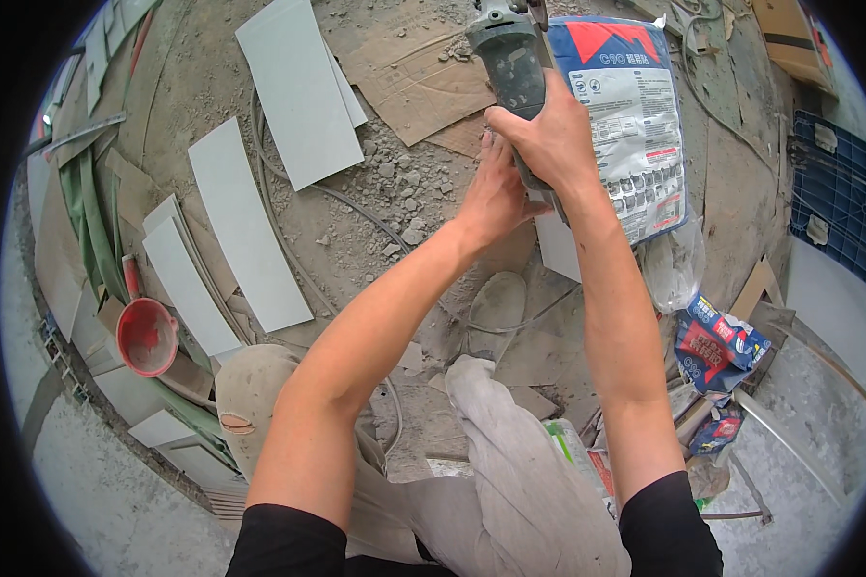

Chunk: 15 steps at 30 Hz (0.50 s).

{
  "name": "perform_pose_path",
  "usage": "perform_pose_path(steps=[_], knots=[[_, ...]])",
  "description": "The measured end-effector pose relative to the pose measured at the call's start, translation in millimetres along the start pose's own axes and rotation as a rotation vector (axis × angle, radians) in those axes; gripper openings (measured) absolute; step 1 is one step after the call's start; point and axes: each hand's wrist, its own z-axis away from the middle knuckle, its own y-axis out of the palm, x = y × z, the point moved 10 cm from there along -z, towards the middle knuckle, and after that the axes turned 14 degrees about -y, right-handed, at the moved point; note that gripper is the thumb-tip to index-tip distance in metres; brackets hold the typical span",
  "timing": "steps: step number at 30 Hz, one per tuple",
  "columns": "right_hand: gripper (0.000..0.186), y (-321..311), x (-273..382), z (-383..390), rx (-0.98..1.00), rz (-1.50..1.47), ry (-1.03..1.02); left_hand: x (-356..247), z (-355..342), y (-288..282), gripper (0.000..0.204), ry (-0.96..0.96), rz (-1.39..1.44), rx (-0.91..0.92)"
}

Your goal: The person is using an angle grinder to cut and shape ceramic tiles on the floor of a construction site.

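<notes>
An angle grinder (512, 69) with a dark body and a metal head is held up ahead of me, its head at the top edge of the view. My right hand (560, 139) wraps round its body, the thumb lying across it. Lower down, my left hand (496, 188) closes about the rear end of the same tool; part of its grip is hidden behind the grinder and my right hand. Just right of the tool lies a white and blue printed bag (630, 144). A white tile piece (558, 245) shows below my hands.
White tile strips (245, 226) and a larger tile (303, 91) lie on the dusty floor to the left. Rubble (409, 192), cardboard (414, 77) and a loose cable (370, 221) are nearby. A red dipper (148, 337) stands far left; a blue plastic pallet (837, 197) is at right.
</notes>
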Motion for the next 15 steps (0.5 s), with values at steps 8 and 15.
perform_pose_path(steps=[8,15], knots=[[0.061,0.3,-0.7,1.5,0.005,0.013,0.019,1.5,-0.1,-3.1,0.109,-0.037,0.067,-0.004],[0.059,0.5,-0.7,7.1,0.008,0.023,0.008,2.0,-0.8,-1.8,0.114,-0.045,0.154,0.016]])
